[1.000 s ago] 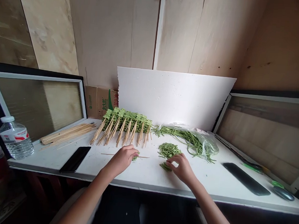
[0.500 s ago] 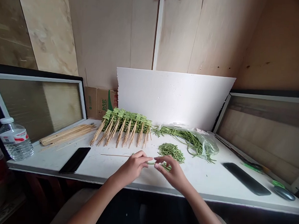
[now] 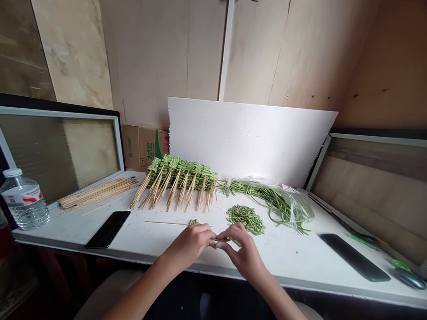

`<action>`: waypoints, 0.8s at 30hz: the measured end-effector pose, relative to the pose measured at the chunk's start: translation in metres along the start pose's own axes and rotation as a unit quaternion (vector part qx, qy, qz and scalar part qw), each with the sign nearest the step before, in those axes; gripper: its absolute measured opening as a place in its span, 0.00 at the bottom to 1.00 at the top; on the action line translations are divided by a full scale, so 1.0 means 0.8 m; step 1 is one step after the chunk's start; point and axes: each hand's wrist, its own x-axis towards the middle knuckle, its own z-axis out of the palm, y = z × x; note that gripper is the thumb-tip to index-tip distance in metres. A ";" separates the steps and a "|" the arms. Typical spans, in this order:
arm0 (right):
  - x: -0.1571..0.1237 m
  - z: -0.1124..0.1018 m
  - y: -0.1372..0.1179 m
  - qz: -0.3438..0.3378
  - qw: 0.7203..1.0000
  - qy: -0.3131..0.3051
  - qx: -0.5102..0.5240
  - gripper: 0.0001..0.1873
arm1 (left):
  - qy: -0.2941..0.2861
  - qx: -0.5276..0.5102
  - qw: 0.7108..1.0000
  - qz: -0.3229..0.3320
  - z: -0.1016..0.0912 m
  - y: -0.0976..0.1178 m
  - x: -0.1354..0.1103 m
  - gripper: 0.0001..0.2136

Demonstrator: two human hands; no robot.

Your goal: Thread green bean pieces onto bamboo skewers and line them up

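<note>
– Where is the green bean (image 3: 224,239) held?
– Between the left hand (image 3: 195,241) and right hand (image 3: 242,248), close together; it is pinched by both.
– What is counted just beyond?
– One skewer (image 3: 166,222) and one heap of cut pieces (image 3: 246,219) are seen.

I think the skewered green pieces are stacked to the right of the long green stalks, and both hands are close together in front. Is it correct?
Not quite: the head view shows the skewered green pieces stacked to the left of the long green stalks. The left hand and right hand are close together in front.
</note>
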 end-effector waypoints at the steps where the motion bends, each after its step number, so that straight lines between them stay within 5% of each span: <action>1: 0.000 0.002 0.000 -0.003 1.000 0.002 -0.005 0.06 | -0.003 -0.006 1.000 0.001 0.000 0.001 0.000 0.06; 11: -0.001 0.003 -0.008 0.008 0.998 -0.032 0.061 0.12 | -0.018 -0.256 0.965 -0.051 0.008 0.002 0.001 0.12; 17: 0.005 -0.016 0.002 0.018 0.992 -0.088 0.082 0.09 | -0.057 -0.275 0.958 -0.058 0.001 0.006 0.002 0.14; 24: 0.011 -0.099 0.072 0.075 0.992 0.093 -0.051 0.15 | 0.023 -0.188 0.971 -0.143 -0.031 -0.037 -0.002 0.10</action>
